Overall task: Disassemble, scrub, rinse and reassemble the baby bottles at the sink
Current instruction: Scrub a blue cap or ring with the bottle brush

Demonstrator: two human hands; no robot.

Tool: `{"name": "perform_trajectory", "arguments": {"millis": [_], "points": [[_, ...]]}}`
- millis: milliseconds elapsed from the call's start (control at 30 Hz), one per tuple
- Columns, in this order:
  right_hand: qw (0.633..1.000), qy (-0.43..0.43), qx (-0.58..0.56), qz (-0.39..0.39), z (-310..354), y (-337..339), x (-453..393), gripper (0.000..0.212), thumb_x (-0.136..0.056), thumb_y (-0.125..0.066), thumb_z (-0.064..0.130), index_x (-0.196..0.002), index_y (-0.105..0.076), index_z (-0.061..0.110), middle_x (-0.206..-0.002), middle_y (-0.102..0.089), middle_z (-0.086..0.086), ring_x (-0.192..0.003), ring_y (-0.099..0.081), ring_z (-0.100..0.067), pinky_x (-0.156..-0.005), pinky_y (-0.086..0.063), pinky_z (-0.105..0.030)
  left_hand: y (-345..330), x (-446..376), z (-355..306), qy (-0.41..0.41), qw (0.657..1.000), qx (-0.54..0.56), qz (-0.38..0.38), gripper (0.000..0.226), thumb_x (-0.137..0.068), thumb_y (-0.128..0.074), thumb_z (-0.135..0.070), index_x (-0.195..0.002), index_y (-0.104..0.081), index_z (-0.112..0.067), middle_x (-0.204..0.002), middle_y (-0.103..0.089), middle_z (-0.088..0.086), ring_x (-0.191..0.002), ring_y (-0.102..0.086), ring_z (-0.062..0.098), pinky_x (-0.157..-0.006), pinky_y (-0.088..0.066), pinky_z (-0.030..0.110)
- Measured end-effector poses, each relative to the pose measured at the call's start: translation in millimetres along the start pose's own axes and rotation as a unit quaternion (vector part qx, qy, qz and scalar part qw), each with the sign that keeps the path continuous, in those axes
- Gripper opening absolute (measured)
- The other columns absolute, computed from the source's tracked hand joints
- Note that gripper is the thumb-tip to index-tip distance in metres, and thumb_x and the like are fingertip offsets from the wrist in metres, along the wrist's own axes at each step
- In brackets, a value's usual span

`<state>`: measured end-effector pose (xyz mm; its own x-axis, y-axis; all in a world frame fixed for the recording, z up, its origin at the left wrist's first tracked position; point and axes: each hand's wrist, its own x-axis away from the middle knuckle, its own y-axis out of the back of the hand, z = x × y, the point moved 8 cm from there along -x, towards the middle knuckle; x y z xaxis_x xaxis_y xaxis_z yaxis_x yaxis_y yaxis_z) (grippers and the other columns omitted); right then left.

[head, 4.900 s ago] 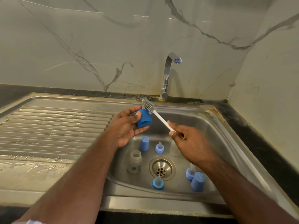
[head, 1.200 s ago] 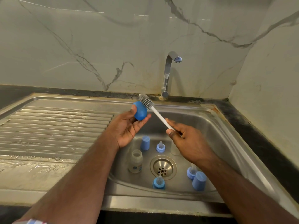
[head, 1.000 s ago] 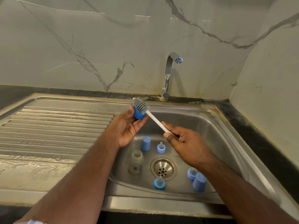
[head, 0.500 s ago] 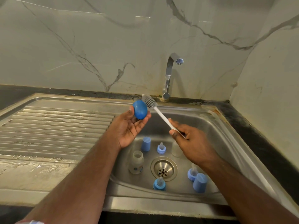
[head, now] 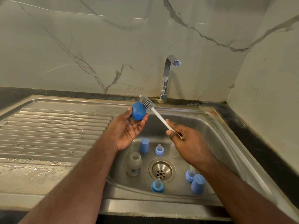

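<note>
My left hand holds a blue bottle cap between thumb and fingertips above the sink's left rim. My right hand grips the white handle of a bottle brush; its grey bristle head lies against the cap's right side. Down in the basin stand a clear bottle with no top, a second clear bottle partly hidden by my right hand, two blue caps and three blue rings with teats.
A chrome tap rises behind the basin with no water running. The ribbed draining board lies to the left, wet near its front. A drain strainer sits mid-basin. Marble walls close the back and right.
The brush head has slid back and forth against the cap, passing in front of it a second ago and now lying at its right side. The cap has turned in my fingers.
</note>
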<state>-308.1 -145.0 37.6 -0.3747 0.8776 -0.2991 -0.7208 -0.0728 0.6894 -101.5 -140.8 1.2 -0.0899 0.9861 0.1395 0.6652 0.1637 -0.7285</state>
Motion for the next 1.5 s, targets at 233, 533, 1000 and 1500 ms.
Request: {"name": "perform_trajectory", "arguments": {"millis": [233,533,1000,1500], "points": [[1.0,0.005,-0.021,0.008,6,-1,4,0.041,-0.1,-0.058,0.034,-0.139,-0.052,0.046,-0.123,-0.062,0.028,-0.086,-0.051,0.027,-0.075,-0.035,0.005,0,1,-1,-0.008,1.0,-0.005,-0.009,0.044,-0.106,-0.049,-0.033,-0.135,-0.054,-0.002,-0.107,-0.073,0.022,-0.075,-0.072,0.017,-0.066,-0.061,0.023],[0.999,0.007,-0.028,0.028,7,-4,7,0.042,-0.1,-0.057,0.035,-0.141,-0.051,0.044,-0.118,-0.063,0.027,-0.088,-0.055,0.021,-0.072,-0.04,0.001,-2,6,-2,-0.02,1.0,-0.001,-0.005,0.043,-0.1,-0.057,-0.031,-0.132,-0.058,-0.003,-0.113,-0.072,0.018,-0.083,-0.074,0.02,-0.069,-0.062,0.025],[0.999,0.011,-0.017,0.028,7,-7,6,0.04,-0.1,-0.059,0.033,-0.138,-0.054,0.045,-0.101,-0.069,0.022,-0.08,-0.062,0.008,-0.066,-0.043,-0.006,1,5,-4,-0.02,1.0,0.01,-0.016,0.035,-0.102,-0.053,-0.024,-0.127,-0.059,0.0,-0.117,-0.07,0.024,-0.089,-0.073,0.023,-0.07,-0.062,0.025],[0.999,-0.014,-0.034,0.001,-4,1,-1,0.043,-0.1,-0.057,0.036,-0.141,-0.048,0.045,-0.125,-0.06,0.029,-0.091,-0.053,0.02,-0.075,-0.036,0.004,-5,5,-3,0.003,0.999,0.027,0.029,0.046,-0.103,-0.052,-0.028,-0.139,-0.05,0.0,-0.124,-0.065,0.032,-0.078,-0.073,0.02,-0.069,-0.062,0.025]]}}
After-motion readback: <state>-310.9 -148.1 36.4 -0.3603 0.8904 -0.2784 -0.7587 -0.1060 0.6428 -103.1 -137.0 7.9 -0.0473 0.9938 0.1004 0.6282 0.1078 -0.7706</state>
